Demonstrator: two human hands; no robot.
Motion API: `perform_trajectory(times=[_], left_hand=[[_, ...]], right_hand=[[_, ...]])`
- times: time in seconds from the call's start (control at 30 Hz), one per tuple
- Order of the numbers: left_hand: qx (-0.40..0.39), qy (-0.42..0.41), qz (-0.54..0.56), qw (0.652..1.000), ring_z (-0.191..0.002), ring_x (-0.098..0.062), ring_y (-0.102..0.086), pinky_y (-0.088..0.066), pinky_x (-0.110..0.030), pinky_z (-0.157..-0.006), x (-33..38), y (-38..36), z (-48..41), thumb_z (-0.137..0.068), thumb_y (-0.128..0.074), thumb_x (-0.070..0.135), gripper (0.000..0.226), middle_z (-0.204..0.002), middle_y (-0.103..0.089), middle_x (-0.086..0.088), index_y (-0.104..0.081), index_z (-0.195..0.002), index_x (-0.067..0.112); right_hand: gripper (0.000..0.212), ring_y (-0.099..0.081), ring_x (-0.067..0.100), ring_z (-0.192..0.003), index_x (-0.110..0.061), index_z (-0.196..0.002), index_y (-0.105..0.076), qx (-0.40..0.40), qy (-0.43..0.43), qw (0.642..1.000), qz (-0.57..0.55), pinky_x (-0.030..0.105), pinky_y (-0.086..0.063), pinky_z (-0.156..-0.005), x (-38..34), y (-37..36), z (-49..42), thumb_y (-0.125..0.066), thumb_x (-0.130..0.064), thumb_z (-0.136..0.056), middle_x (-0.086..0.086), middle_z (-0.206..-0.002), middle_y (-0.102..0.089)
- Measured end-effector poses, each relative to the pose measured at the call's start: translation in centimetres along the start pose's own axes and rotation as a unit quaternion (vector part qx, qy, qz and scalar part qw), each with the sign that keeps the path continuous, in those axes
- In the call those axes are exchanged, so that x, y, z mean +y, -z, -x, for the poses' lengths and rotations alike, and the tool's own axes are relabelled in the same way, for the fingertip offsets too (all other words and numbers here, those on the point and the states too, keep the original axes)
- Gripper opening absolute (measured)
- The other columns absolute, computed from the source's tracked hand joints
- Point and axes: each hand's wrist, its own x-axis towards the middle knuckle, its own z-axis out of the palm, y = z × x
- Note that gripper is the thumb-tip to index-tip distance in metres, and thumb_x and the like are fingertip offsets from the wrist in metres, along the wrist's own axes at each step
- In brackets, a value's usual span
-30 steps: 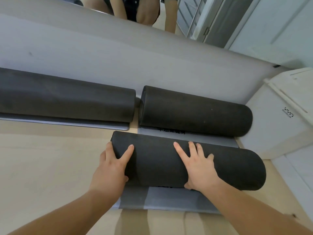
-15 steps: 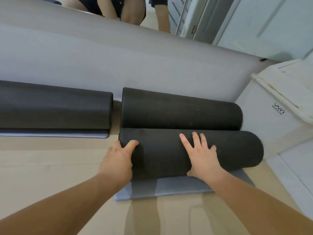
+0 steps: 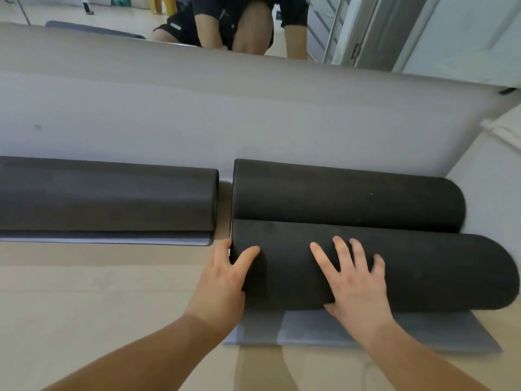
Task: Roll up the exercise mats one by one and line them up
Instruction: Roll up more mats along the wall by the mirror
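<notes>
A rolled dark mat (image 3: pixel 423 272) lies on the floor in front of me, its grey loose end (image 3: pixel 310 331) sticking out beneath toward me. My left hand (image 3: pixel 225 277) grips its left end, thumb on top. My right hand (image 3: pixel 352 280) lies flat on the roll's middle, fingers spread. The roll touches a second rolled mat (image 3: pixel 346 196) behind it, which rests against the grey wall base. A third rolled mat (image 3: pixel 107 196) lies to the left, also by the wall.
A mirror (image 3: pixel 282 29) above the grey wall base (image 3: pixel 197 114) reflects a crouching person and another mat on the floor. A white unit (image 3: pixel 496 153) stands at the right. Beige floor (image 3: pixel 98 300) stretches to the left.
Both hands pushed the near roll away from me until it met the roll by the wall. The loose grey end of the far roll is now covered.
</notes>
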Motion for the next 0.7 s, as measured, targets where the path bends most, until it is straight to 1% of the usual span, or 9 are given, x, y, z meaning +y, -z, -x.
perform_trajectory(times=[0.1,0.17,0.27,0.3,0.37,0.43,0.5,0.6,0.7], left_hand=[[0.017,-0.015,-0.02,1.0,-0.135,-0.037,-0.048,-0.05,-0.041,-0.111,-0.8,-1.9,1.8,-0.073,-0.084,-0.012,0.099,-0.154,-0.033,-0.014,-0.046,-0.157,0.026],[0.018,-0.026,-0.028,0.999,-0.127,-0.036,-0.054,-0.055,-0.041,-0.104,-1.2,-2.3,2.7,-0.067,-0.088,-0.01,0.108,-0.151,-0.036,-0.015,-0.042,-0.157,0.027],[-0.019,-0.005,-0.017,1.0,-0.145,-0.025,-0.035,-0.04,-0.031,-0.119,-0.9,-1.7,3.1,-0.096,-0.074,0.012,0.089,-0.161,-0.018,-0.003,-0.024,-0.166,0.038],[-0.032,0.014,0.002,0.999,-0.148,-0.023,-0.033,-0.038,-0.031,-0.121,-0.6,-1.2,3.0,-0.102,-0.069,0.017,0.082,-0.163,-0.017,0.0,-0.023,-0.166,0.04],[-0.042,0.037,0.02,0.998,-0.145,-0.023,-0.041,-0.041,-0.032,-0.119,0.1,0.0,2.1,-0.103,-0.068,0.019,0.074,-0.161,-0.028,0.001,-0.03,-0.164,0.04],[-0.045,0.047,0.026,0.998,-0.128,-0.023,-0.053,-0.05,-0.031,-0.109,0.5,0.8,1.1,-0.1,-0.072,0.013,0.07,-0.148,-0.043,-0.001,-0.039,-0.156,0.04],[-0.035,0.058,0.035,0.997,-0.114,-0.021,-0.055,-0.054,-0.03,-0.1,0.6,1.0,0.7,-0.096,-0.073,0.007,0.068,-0.137,-0.045,-0.001,-0.043,-0.146,0.041],[-0.022,0.056,0.047,0.997,-0.12,-0.023,-0.055,-0.055,-0.032,-0.103,0.2,-0.2,1.9,-0.095,-0.074,0.005,0.067,-0.136,-0.041,0.0,-0.044,-0.144,0.04],[-0.006,0.025,0.046,0.999,-0.123,-0.031,-0.057,-0.057,-0.04,-0.103,-0.5,-1.9,4.5,-0.088,-0.079,-0.002,0.071,-0.137,-0.043,-0.006,-0.052,-0.145,0.031]], right_hand=[[0.133,-0.002,0.046,-0.156,-0.032,-0.154,0.033,-0.031,-0.001,1.0,0.001,0.071,-0.019,-0.116,-0.3,-0.6,0.9,-0.076,-0.061,-0.084,0.018,-0.169,0.003],[0.132,0.001,0.047,-0.156,-0.032,-0.153,0.036,-0.032,-0.002,0.999,0.004,0.071,-0.017,-0.117,-0.7,-0.7,1.5,-0.074,-0.062,-0.086,0.018,-0.17,0.007],[0.124,0.001,0.045,-0.157,-0.036,-0.16,0.017,-0.061,-0.007,0.998,-0.03,0.07,-0.02,-0.119,-1.0,0.9,1.9,-0.074,-0.068,-0.082,0.015,-0.172,0.003],[0.12,0.001,0.043,-0.158,-0.037,-0.162,0.01,-0.06,0.001,0.997,-0.046,0.068,-0.022,-0.12,-0.8,1.3,1.8,-0.075,-0.066,-0.082,0.014,-0.172,0.003],[0.116,0.004,0.041,-0.159,-0.039,-0.16,0.006,-0.069,0.023,0.996,-0.048,0.066,-0.023,-0.121,0.2,2.0,1.1,-0.08,-0.056,-0.083,0.014,-0.171,0.01],[0.118,0.005,0.042,-0.159,-0.04,-0.157,0.009,-0.082,0.039,0.995,-0.036,0.065,-0.02,-0.123,1.1,2.5,0.2,-0.083,-0.049,-0.082,0.015,-0.171,0.013],[0.125,0.0,0.041,-0.159,-0.04,-0.156,0.014,-0.079,0.037,0.996,-0.035,0.063,-0.02,-0.124,1.4,2.5,-0.2,-0.086,-0.05,-0.079,0.015,-0.172,0.005],[0.14,-0.013,0.037,-0.156,-0.042,-0.157,0.023,-0.049,0.025,0.998,-0.023,0.058,-0.026,-0.121,1.4,2.0,0.3,-0.087,-0.058,-0.072,0.013,-0.17,-0.012],[0.136,-0.015,0.038,-0.153,-0.042,-0.154,0.027,-0.021,0.025,0.999,-0.005,0.057,-0.026,-0.117,0.9,0.5,2.2,-0.081,-0.064,-0.076,0.015,-0.167,-0.013]])
